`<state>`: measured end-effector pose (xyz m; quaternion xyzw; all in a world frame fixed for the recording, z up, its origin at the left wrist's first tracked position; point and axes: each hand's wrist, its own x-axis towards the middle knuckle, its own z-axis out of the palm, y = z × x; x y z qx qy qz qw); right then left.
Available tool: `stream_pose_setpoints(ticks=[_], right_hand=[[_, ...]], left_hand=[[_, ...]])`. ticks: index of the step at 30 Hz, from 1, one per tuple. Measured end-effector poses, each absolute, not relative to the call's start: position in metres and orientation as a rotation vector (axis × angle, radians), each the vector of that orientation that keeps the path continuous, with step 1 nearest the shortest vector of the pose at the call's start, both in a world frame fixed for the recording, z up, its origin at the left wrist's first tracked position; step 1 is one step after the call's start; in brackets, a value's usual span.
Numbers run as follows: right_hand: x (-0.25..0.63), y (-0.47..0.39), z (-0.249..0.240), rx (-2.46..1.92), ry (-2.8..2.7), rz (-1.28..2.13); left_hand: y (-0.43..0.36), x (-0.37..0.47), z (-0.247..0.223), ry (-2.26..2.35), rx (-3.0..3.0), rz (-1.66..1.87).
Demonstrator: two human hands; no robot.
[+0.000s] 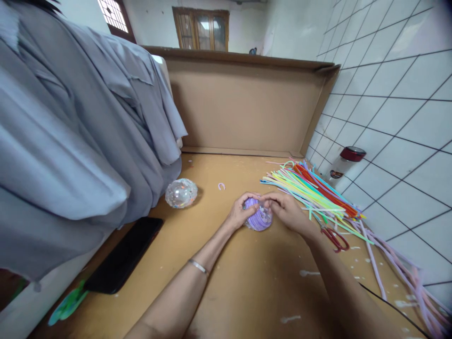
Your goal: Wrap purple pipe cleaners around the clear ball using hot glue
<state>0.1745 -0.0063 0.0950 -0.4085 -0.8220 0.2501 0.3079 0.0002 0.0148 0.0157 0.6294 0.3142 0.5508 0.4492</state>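
Observation:
On the table in front of me is a small round clear piece wound with purple pipe cleaner (259,221). My left hand (240,213) is closed around its left side, with the thumb lying across the purple windings. At its upper right, the fingers of my right hand (286,210) are pinched together against the piece; any strand end between them is too small to make out. A second clear, dimpled round piece (181,193) with coloured specks sits farther left. Between the two lies a short curved pink bit of pipe cleaner (221,186).
Colourful pipe cleaners (310,188) lie piled at the right, with red-handled scissors (335,238) beside them. A red-lidded jar (348,162) stands by the tiled wall. At left are a black phone (123,256) and hanging grey cloth (88,117). A cardboard panel (243,106) closes the back.

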Motion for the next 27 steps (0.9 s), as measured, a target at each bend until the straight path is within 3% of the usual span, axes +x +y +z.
stream_pose_setpoints(ticks=[12,22,27], right_hand=[[0.161,-0.017,0.095,-1.324,-2.438,0.242],[0.172,-0.003,0.086,-1.320,-2.124,0.169],[0.171,-0.003,0.085,-1.388,-2.235,0.272]], left_hand=[[0.019,0.000,0.012,0.751,1.579,1.371],[0.018,0.000,0.013,0.773,1.552,1.353],[0.019,0.000,0.012,0.796,1.559,1.355]])
